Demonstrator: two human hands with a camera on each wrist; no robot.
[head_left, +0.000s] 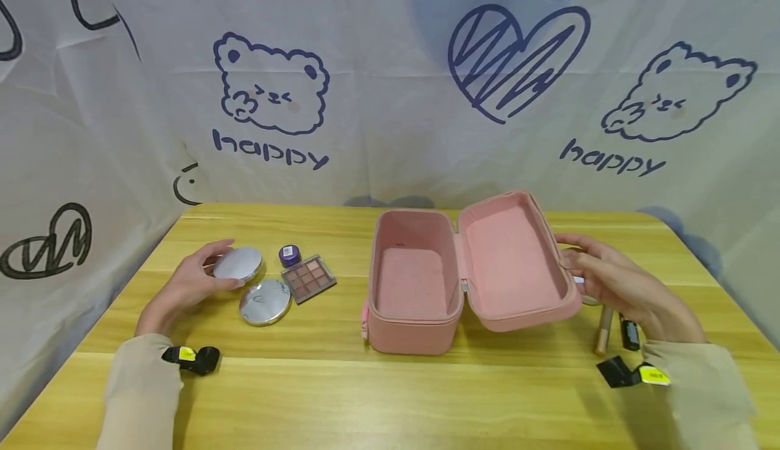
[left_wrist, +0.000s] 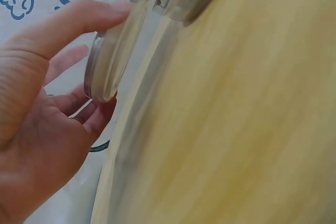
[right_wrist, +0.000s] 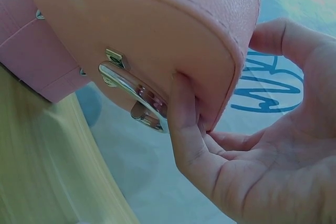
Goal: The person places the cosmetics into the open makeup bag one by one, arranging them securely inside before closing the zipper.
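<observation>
My left hand [head_left: 193,274] pinches a round silver compact [head_left: 239,262] by its edges, thumb on the near side. In the left wrist view this compact [left_wrist: 118,51] is tilted on edge, its clear rim showing. A second silver compact [head_left: 265,302] lies beside it on the table. My right hand [head_left: 621,284] grips the outer edge of the lid [head_left: 512,260] of a pink cosmetic case [head_left: 414,331], which stands open with a bare interior. On the lid's outside, the right wrist view shows a shiny metal handle [right_wrist: 134,93] near the fingers.
A purple-lidded jar [head_left: 289,255] and an eyeshadow palette [head_left: 309,278] lie right of the compacts. Near the right wrist are a slim tan tube [head_left: 603,331] and a black item [head_left: 630,333]. A printed cloth [head_left: 390,98] hangs behind the wooden table [head_left: 292,382].
</observation>
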